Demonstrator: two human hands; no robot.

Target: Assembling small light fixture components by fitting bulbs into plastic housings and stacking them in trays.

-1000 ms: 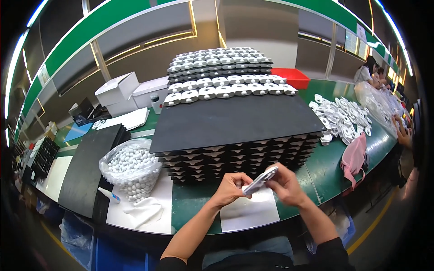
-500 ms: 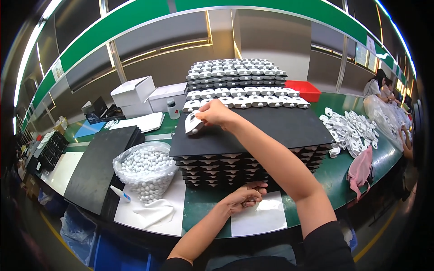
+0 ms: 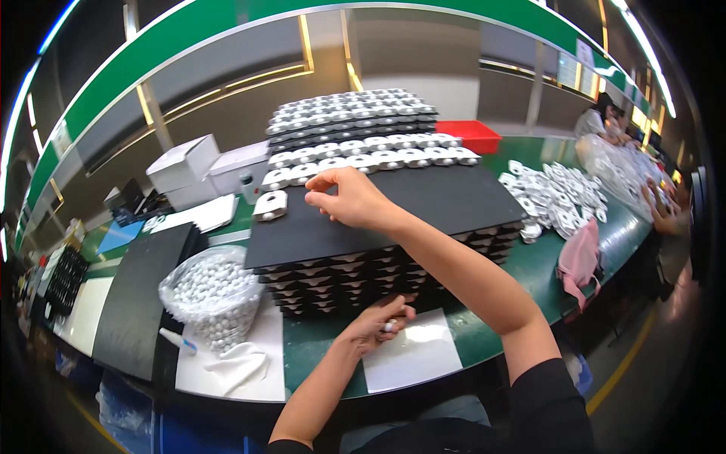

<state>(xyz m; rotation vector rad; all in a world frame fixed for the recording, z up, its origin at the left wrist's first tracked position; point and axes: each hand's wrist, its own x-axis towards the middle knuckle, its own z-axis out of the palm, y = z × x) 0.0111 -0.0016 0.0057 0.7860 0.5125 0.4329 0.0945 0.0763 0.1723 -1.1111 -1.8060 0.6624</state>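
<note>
White piece (image 3: 271,206), flat, long axis unclear

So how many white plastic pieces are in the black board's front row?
1 white plastic piece, at the black board's left edge; the right hand may hide others.

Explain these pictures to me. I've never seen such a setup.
There is no machine: these are a person's bare hands, seen from a wide fisheye camera worn on the head, so straight edges bend. The right hand looks empty and hovers beside a white plastic part on a black board atop a stack of trays. The left hand holds at least one small white ball. On the green table, a clear plastic bag of similar balls stands left; a heap of white parts lies right.
</note>
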